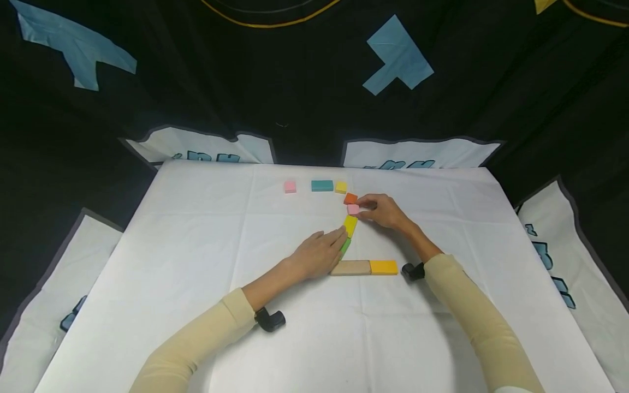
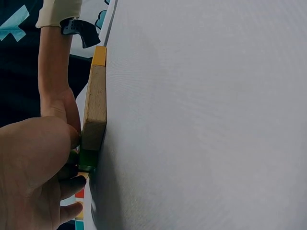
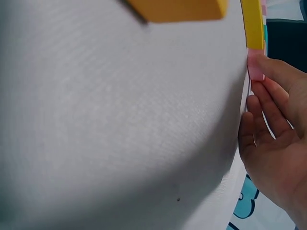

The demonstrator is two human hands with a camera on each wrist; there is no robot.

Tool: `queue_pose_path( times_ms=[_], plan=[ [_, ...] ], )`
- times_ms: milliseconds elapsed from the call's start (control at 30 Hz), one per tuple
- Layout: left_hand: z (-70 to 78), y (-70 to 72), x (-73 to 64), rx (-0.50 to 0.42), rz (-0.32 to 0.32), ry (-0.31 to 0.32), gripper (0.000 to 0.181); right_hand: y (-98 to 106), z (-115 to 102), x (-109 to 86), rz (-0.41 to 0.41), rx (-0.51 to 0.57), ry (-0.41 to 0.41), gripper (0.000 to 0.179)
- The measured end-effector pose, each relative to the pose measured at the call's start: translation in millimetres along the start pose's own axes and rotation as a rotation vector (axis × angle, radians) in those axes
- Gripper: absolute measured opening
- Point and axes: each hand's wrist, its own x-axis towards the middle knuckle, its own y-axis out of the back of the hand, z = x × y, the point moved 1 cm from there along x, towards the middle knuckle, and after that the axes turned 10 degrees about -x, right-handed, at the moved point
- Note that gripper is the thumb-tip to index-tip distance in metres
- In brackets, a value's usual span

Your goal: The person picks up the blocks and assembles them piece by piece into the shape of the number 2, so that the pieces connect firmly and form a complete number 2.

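Note:
On the white table, a curved line of coloured blocks runs toward me. My right hand (image 1: 383,211) pinches a small pink block (image 1: 352,209) between thumb and forefinger, just below an orange block (image 1: 350,198). Fairly straight fingers of my left hand (image 1: 316,254) rest along a long yellow block (image 1: 350,224) and a green block (image 1: 345,246), partly covering both. The green block's near end meets a plain wooden block (image 1: 351,267), which lies end to end with an amber block (image 1: 384,267). In the right wrist view, the pink block (image 3: 255,64) sits against the yellow block's end.
Farther back lie a small yellow block (image 1: 340,187), a teal block (image 1: 322,185) and a separate pink block (image 1: 290,187) to the left. Black cloth with blue tape (image 1: 400,54) hangs behind the table (image 1: 162,245). Each wrist carries a black camera mount (image 1: 269,320).

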Motion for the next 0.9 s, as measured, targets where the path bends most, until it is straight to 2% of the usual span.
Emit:
queue_pose_path(
  times_ms=[900],
  plan=[
    [1.1,0.0,-0.3,0.003,-0.010,0.006,0.056,-1.7,1.1,6.4,-0.037,0.024,0.017,0.040]
  ],
)
